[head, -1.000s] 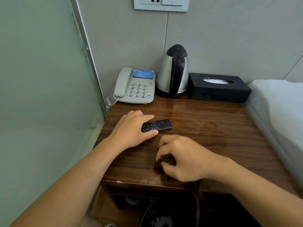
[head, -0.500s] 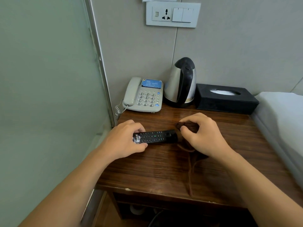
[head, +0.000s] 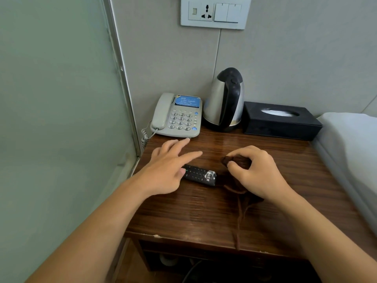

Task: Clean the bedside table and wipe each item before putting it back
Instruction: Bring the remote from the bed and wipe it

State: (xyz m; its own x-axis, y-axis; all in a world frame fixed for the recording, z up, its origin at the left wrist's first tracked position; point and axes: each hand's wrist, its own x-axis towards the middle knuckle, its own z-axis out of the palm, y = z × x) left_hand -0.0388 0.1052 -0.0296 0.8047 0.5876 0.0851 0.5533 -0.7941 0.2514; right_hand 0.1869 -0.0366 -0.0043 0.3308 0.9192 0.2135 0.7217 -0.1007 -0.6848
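Note:
A black remote control (head: 201, 176) lies on the wooden bedside table (head: 204, 217). My left hand (head: 167, 170) hovers over the remote's left end with fingers spread and straight; its thumb touches the remote. My right hand (head: 257, 172) grips a dark brown cloth (head: 234, 161) bunched just right of the remote, and loose threads of the cloth trail toward the table's front edge. Along the back stand a grey telephone (head: 177, 117), a steel and black kettle (head: 225, 101) and a black tissue box (head: 281, 120).
A frosted glass panel (head: 57, 109) with a metal frame closes the left side. A white bed (head: 353, 144) borders the table on the right. A socket and switch plate (head: 215, 13) is on the wall above. A shelf opening shows under the tabletop.
My left hand let go of the remote and opened its fingers. The remote turned round, its labelled end now pointing right. My right hand with the cloth stayed beside it.

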